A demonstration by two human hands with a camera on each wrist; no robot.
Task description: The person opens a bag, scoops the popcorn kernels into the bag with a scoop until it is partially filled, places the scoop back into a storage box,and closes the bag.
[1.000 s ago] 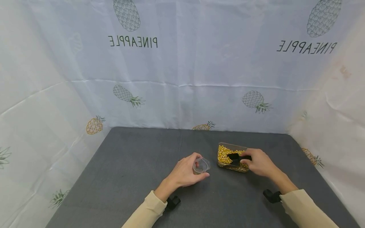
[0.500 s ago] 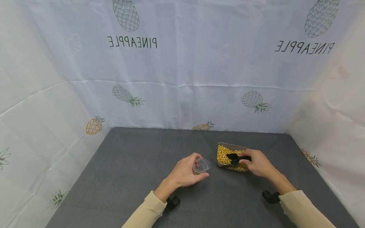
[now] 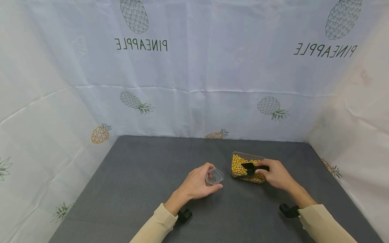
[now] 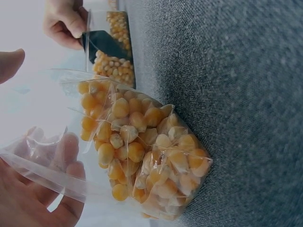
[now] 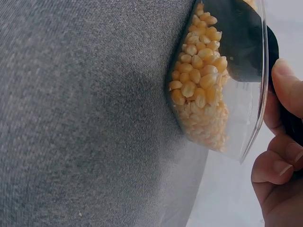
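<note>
My left hand (image 3: 202,183) curls around a clear plastic bag (image 3: 215,177), its mouth spread wide. In the left wrist view, corn kernels (image 4: 137,142) fill the lower part of this bag, which stands on the table. To its right is a clear rectangular container (image 3: 247,157) of yellow corn kernels (image 3: 238,164). My right hand (image 3: 275,173) grips the handle of a black scoop (image 3: 250,167), with thumb and fingers around it. The blade of the scoop is down among the kernels inside the container. In the right wrist view, the container's clear wall stands in front of part of the blade.
Both things stand on a dark grey tabletop (image 3: 146,168). A white curtain (image 3: 188,114) printed with pineapples hangs behind the table and along its sides. A black wrist mount shows under each forearm (image 3: 184,216).
</note>
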